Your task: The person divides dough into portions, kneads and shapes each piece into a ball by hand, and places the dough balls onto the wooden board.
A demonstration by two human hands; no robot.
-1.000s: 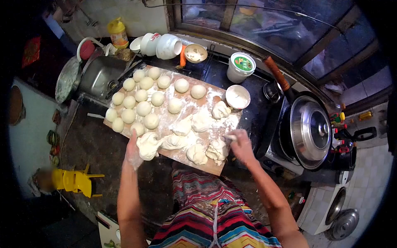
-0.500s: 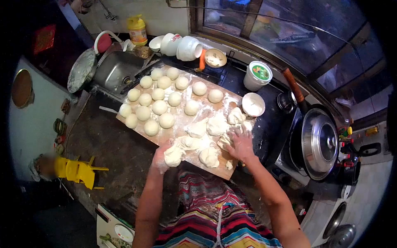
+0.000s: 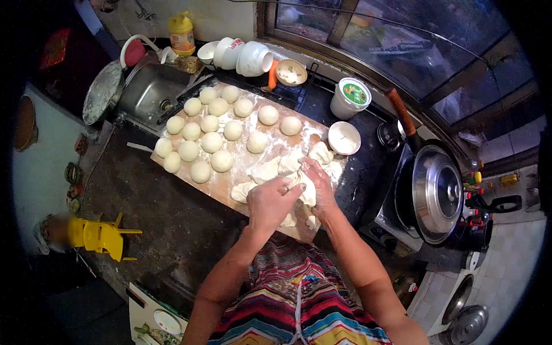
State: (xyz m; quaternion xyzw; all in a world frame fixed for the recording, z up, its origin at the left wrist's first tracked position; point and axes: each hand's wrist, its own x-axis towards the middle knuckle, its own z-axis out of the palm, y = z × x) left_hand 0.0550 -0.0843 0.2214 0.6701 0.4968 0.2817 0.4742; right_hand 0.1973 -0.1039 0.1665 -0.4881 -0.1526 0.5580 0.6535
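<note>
White dough [image 3: 309,194], held between the half-curled left hand [image 3: 269,204] and half-curled right hand [image 3: 319,183], should handle as soft, stretchy and light, best gripped broadly at its edges.

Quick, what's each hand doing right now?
Left hand: curled against the dough piece; grip can't be told.
Right hand: partly closed, holding that same piece.

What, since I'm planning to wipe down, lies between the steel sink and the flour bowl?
Mainly the floured wooden board, bearing round dough balls; the head view shows this.
</note>
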